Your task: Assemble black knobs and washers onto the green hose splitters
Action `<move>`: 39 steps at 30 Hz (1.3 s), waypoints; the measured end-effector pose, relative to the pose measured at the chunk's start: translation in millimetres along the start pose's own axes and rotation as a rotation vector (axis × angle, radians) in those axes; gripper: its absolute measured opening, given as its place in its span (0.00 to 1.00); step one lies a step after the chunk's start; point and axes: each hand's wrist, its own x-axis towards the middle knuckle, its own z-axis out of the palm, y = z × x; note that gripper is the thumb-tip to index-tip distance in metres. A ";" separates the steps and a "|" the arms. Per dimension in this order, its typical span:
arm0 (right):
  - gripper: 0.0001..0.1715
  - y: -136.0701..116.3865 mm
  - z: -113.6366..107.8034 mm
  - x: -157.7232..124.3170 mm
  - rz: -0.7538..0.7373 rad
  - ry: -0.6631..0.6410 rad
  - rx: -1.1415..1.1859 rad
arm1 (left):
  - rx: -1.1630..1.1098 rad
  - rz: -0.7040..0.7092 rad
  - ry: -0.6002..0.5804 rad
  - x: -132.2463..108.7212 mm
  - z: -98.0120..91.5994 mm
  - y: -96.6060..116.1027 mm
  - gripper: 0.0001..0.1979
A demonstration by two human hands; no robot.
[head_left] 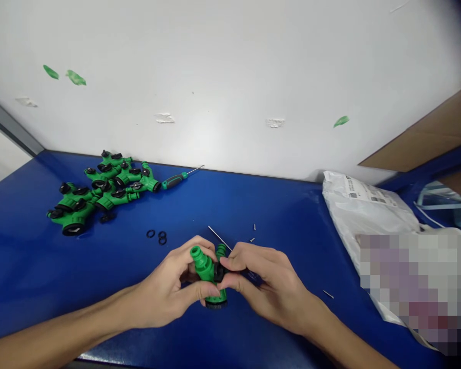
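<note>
My left hand (176, 287) is wrapped round a green Y-shaped connector (202, 265), which it holds above the blue table near the front. One threaded outlet points up and left, and a wide black-rimmed end faces down. The thumb and fingertips of my right hand (267, 282) pinch a black knob (218, 272) on the connector's side. A thin metal shaft (219, 238) shows just behind my right hand; its other end is hidden.
Several green connectors (109, 192) lie piled at the back left, beside a green-black screwdriver (174, 180). Black rings (162, 238) and small screws (254, 227) lie behind my hands. White plastic bags (369, 205) cover the right side of the blue table (146, 343).
</note>
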 end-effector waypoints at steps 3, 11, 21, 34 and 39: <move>0.03 -3.8 1.7 1.7 0.095 0.021 0.050 | 0.044 0.039 0.040 1.5 -0.4 0.9 0.03; 0.08 -8.0 2.1 8.1 0.366 0.044 0.217 | 0.157 0.129 0.144 2.0 -0.7 -1.7 0.03; 0.14 -11.1 7.2 7.1 0.529 -0.073 0.171 | 0.187 0.000 0.118 3.9 -3.3 -2.2 0.07; 0.07 -5.8 -1.6 9.9 0.287 -0.143 0.136 | -0.229 -0.173 0.022 8.8 -5.1 3.9 0.10; 0.07 -3.9 -2.6 7.4 0.191 -0.169 0.124 | -0.307 -0.169 -0.008 8.7 -5.0 -1.4 0.09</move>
